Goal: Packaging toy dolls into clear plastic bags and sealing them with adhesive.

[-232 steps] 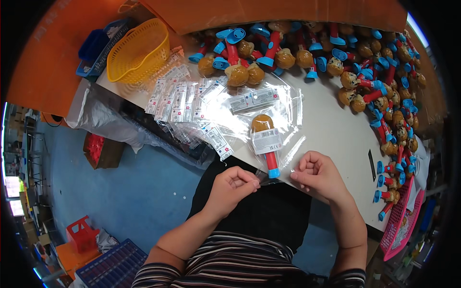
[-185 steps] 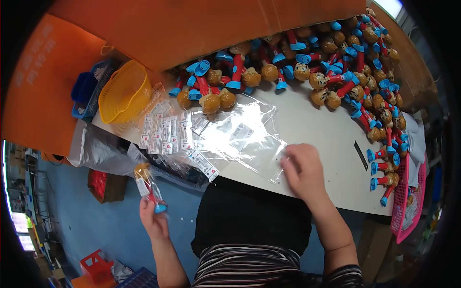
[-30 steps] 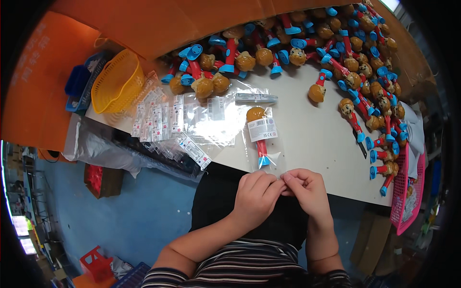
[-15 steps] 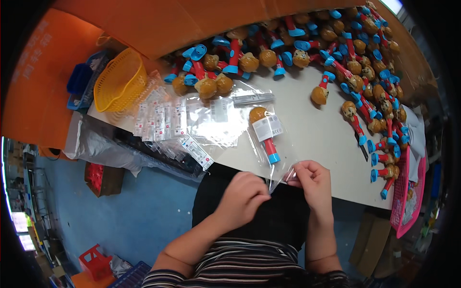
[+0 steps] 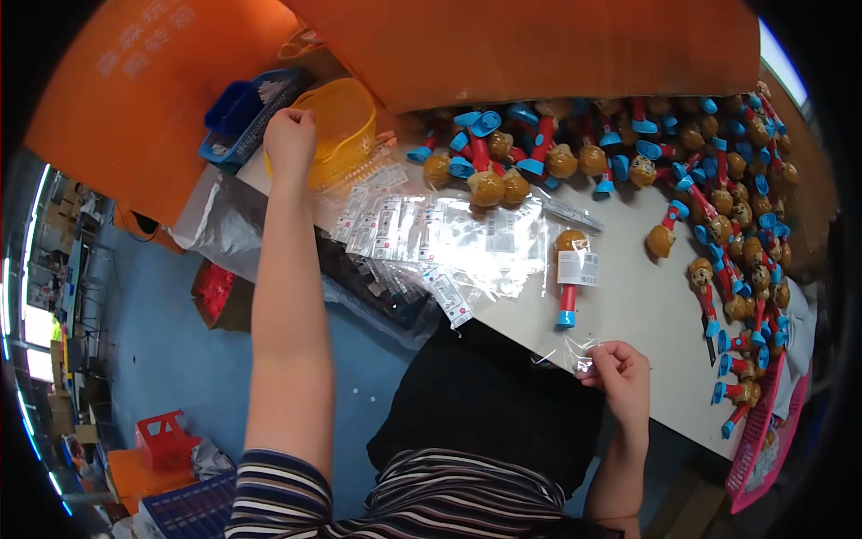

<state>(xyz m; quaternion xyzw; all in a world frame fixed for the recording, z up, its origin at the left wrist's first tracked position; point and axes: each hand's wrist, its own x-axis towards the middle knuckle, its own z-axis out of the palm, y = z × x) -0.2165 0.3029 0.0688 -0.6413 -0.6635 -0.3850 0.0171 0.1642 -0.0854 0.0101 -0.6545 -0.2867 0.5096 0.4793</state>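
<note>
Head view: low and right of centre, the right hand [image 5: 620,377] pinches the near edge of a clear bag [image 5: 564,349]; inside it, right of centre, a brown-headed toy [image 5: 567,298] lies on the table [image 5: 642,310]. At upper left, the left hand [image 5: 292,139] curls beside the yellow basket [image 5: 348,148], whether gripping anything I cannot tell; similar toys [image 5: 721,230] crowd the upper right

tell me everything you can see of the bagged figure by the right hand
The bagged figure has a rounded, glossy brown head, a red tubular body and a blue base; it looks like plastic. It lies on the pale tabletop, head away from the person, inside a clear bag. A white printed label hides part of it between head and body. The right hand pinches the bag's near end, apart from the figure itself.
</note>
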